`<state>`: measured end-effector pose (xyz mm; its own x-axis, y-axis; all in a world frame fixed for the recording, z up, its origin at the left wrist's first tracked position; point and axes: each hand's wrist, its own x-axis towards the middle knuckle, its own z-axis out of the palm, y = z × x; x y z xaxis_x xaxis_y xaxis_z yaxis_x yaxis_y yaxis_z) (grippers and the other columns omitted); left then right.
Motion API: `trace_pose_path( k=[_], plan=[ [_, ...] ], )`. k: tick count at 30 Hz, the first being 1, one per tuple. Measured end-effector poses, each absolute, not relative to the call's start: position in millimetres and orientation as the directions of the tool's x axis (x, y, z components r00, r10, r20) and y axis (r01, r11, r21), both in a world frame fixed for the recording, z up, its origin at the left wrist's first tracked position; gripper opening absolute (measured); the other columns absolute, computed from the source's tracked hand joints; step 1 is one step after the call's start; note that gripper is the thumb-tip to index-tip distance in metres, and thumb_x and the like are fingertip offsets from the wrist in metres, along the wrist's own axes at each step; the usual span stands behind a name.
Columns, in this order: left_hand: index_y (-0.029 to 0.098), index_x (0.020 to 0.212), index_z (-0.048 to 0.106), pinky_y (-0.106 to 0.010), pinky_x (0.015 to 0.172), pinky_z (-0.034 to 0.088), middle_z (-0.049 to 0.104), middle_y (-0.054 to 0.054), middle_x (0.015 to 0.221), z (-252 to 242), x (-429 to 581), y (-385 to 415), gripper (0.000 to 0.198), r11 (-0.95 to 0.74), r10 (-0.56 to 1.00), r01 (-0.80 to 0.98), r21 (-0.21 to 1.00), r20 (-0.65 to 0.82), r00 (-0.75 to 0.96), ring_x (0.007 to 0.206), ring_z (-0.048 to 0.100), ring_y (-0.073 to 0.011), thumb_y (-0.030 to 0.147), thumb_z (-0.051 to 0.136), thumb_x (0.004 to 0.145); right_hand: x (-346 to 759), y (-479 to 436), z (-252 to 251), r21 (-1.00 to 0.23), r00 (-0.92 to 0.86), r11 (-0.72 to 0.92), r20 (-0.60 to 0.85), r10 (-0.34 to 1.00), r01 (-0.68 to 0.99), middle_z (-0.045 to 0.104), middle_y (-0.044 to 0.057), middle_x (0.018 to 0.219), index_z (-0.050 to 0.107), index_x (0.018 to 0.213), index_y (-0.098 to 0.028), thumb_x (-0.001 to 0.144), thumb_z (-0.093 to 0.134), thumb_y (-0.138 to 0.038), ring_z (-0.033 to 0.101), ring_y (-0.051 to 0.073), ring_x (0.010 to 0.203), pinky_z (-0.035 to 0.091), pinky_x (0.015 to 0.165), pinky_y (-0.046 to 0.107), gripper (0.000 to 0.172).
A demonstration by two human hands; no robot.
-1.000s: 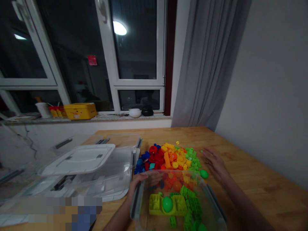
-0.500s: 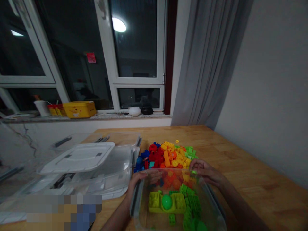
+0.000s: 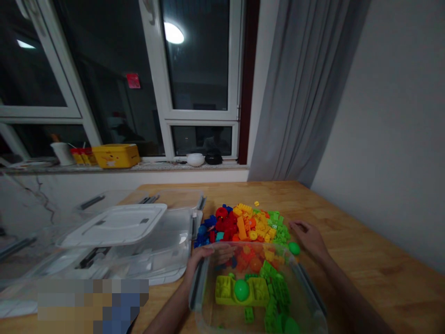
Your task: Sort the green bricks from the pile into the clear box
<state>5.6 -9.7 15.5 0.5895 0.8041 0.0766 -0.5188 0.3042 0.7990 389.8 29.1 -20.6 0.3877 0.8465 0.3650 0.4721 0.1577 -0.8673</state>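
My left hand (image 3: 199,260) grips the far left rim of a clear plastic bin (image 3: 309,290) that holds green bricks, a yellow-green piece with a green ball (image 3: 241,290) on it, and some red and yellow ones. My right hand (image 3: 310,239) rests on the wooden table (image 3: 365,260) to the right of a heap of coloured bricks (image 3: 245,225), fingers loosely curled, with nothing seen in them. A green ball (image 3: 294,248) lies just left of that hand, beside the bin's far right corner.
To the left stand clear storage boxes with a white lid (image 3: 114,225) on top. A windowsill at the back carries a yellow tin (image 3: 116,155), a cup and two small bowls. A grey curtain (image 3: 295,93) hangs on the right beside a white wall.
My right hand went from the table to the bin's far rim, then drew back to the table right of the heap. The left hand stayed on the bin.
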Motion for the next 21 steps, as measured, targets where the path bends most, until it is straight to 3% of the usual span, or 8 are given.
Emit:
trace_pose_path(
  k=[4,9,21],
  plan=[
    [-0.001,0.113,0.066,-0.046,0.112,0.027,0.067,-0.020,0.119,13.3,4.5,-9.3,0.052,0.305,0.800,-0.519,0.799,0.081,0.595,0.119,0.057,-0.0341,0.026,0.045,0.075,408.4,40.2,-45.2,-0.747,0.388,0.072,0.422,0.820,0.660,0.074,0.011,0.086,0.072,0.084,-0.017,0.074,0.056,-0.053,0.065,0.026,0.078,0.050,0.075,0.039,0.041],
    [0.000,0.114,0.065,-0.048,0.111,0.029,0.067,-0.020,0.119,13.0,3.6,-9.1,0.051,0.301,0.791,-0.508,0.807,0.086,0.606,0.115,0.059,-0.0342,0.026,0.044,0.076,402.0,59.3,-45.7,-0.692,0.307,0.132,0.472,0.826,0.710,0.071,0.012,0.103,0.070,0.096,-0.018,0.081,0.049,-0.047,0.064,0.026,0.094,0.050,0.085,0.038,0.039],
    [0.001,0.113,0.066,-0.050,0.111,0.028,0.067,-0.020,0.118,11.3,3.4,-7.1,0.052,0.295,0.792,-0.506,0.811,0.089,0.605,0.117,0.058,-0.0351,0.027,0.044,0.074,353.3,139.7,-9.8,-0.532,-0.014,0.265,0.430,0.903,0.804,0.072,0.010,0.109,0.072,0.100,-0.018,0.081,0.056,-0.033,0.061,0.026,0.108,0.040,0.101,0.038,0.029]
  ],
)
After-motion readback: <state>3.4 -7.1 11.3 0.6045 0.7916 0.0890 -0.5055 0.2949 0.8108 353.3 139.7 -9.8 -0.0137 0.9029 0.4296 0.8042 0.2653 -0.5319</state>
